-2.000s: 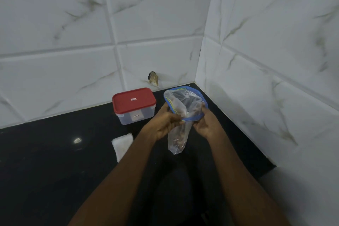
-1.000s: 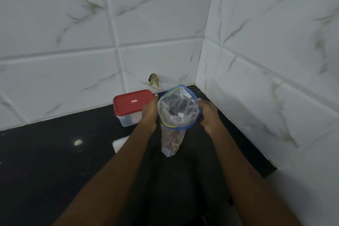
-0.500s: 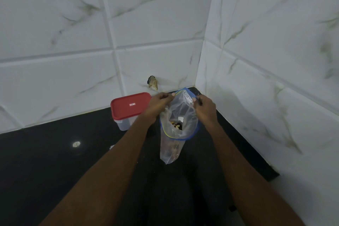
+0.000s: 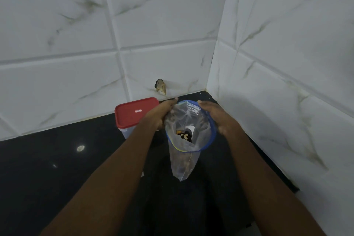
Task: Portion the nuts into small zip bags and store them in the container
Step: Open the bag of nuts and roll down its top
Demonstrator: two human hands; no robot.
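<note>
Nuts lie in the bag beside the container; my left hand and right hand grip its rim. Next I'd reach in.

Looks like a home kitchen corner: black stone counter, white marble-look wall tiles, red-lidded food tub far back.
</note>
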